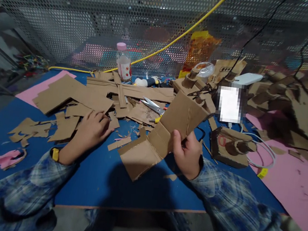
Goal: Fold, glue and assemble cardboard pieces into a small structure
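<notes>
Cardboard piece [160, 135], creased into panels, sits gripped at the right hand's [186, 155] left, long axis slanting near-left to far-right; left hand [92, 128] palm-down by scraps [64, 127], grip unclear.

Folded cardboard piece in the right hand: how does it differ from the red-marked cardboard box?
The folded cardboard piece is held in the right hand; the cardboard box sits on the table, touched by neither hand. The piece opens into creased panels; the box is compact, with a round part sticking out. Both are brown cardboard.
</notes>
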Available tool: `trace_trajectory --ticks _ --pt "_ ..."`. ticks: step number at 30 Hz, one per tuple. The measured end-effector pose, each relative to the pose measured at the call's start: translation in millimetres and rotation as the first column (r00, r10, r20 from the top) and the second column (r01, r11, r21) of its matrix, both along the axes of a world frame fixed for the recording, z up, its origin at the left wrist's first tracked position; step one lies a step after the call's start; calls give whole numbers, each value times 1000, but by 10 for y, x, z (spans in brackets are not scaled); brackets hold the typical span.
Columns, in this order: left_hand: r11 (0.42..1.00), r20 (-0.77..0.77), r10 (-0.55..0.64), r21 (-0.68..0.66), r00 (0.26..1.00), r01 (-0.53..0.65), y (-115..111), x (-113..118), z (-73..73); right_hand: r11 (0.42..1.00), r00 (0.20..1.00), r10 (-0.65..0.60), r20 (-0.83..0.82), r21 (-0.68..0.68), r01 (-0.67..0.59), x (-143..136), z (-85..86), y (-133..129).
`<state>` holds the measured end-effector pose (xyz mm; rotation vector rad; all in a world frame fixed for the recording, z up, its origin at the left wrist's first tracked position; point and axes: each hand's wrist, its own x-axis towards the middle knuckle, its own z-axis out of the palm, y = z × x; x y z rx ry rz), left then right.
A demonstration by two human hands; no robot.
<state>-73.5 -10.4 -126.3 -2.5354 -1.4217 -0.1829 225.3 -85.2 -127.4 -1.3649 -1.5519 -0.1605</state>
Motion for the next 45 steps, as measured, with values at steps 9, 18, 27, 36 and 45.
trace_trajectory --ticks 9,18,27,36,45 --pt "1000 588 24 -19 808 -16 -420 303 450 999 999 30 -20 -12 -30 -29 -24 8" --pt "929 664 -57 -238 745 283 -893 948 291 996 991 71 112 39 -76 32 5 -3" --pt "952 576 -180 -104 798 289 -937 1062 120 996 989 55 134 62 -64 24 6 -20" --pt "938 449 -231 -133 863 320 -998 1068 41 993 986 73 153 83 -86 33 -12 -8" --pt "942 357 -240 -139 903 305 -998 1111 12 995 977 40 208 84 -58 22 -26 -35"
